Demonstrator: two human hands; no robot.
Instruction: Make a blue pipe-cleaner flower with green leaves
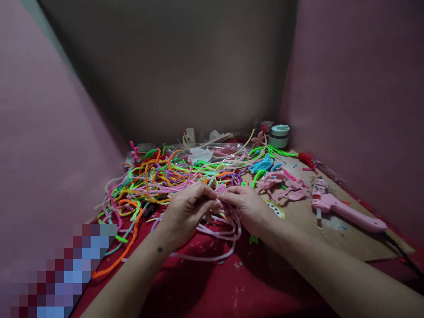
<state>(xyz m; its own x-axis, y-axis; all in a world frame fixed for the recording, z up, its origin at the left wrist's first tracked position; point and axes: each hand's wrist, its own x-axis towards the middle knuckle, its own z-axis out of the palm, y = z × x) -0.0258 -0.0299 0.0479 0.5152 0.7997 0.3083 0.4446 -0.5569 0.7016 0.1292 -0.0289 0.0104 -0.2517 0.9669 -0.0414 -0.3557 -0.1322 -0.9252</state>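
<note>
Between my two hands is a small bent loop of light pink pipe cleaner [221,189]. My left hand [190,205] pinches it from the left with thumb and forefinger. From the right, my right hand [248,205] pinches the same piece, and the fingertips of both hands nearly meet. Long pale pink pipe cleaners [228,254] curve down below the hands over the red cloth. Behind the hands spreads a tangled heap of pipe cleaners [159,176] in orange, yellow, green, pink and purple. My fingers partly hide the held piece.
A pink hot glue gun [351,212] lies on a brown board [361,247] at right, its cord trailing off. Pink pipe cleaner shapes [288,187] and a blue one [263,163] lie nearby. A lidded jar [278,137] stands behind. Red cloth [198,291] covers the table; walls rise on three sides.
</note>
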